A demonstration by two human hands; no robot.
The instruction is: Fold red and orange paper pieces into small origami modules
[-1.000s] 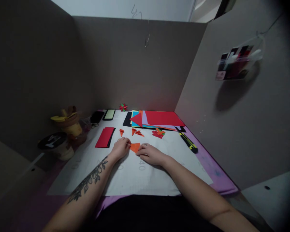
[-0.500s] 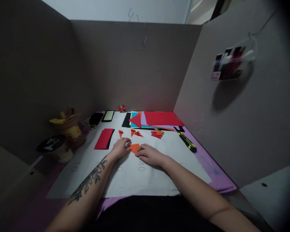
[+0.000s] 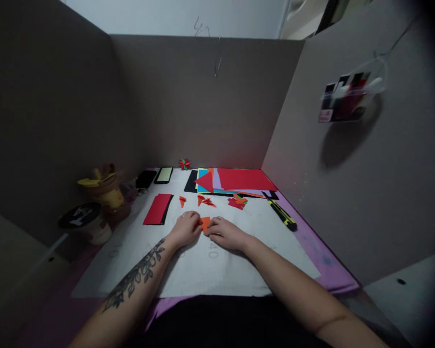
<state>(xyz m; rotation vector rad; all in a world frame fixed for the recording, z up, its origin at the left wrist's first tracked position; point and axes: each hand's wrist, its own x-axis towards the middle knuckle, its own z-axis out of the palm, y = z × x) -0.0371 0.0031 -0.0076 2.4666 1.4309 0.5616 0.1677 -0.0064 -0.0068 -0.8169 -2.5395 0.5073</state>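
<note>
A small piece of orange paper [image 3: 205, 224] lies on the white sheet between my hands. My left hand [image 3: 187, 227] has its fingers curled onto the paper's left edge, and my right hand [image 3: 223, 232] grips the right edge with bent fingers. Just beyond them are folded orange paper pieces: a single one [image 3: 182, 201] on the left and a few [image 3: 206, 201] close together. A cluster of red, orange and green paper pieces [image 3: 238, 201] sits farther right.
A red paper stack [image 3: 158, 209] lies left, a yellow-black box cutter [image 3: 282, 215] right. Coloured sheets [image 3: 244, 179] and a phone [image 3: 164, 175] lie at the back, near a paper star [image 3: 184, 164]. Containers [image 3: 85, 222] stand left. Grey partitions [image 3: 206, 101] enclose the table.
My left hand has moved in over the paper's left part, its fingers now more curled, so less orange shows. My right hand stays nearly in place. The view has shifted slightly.
</note>
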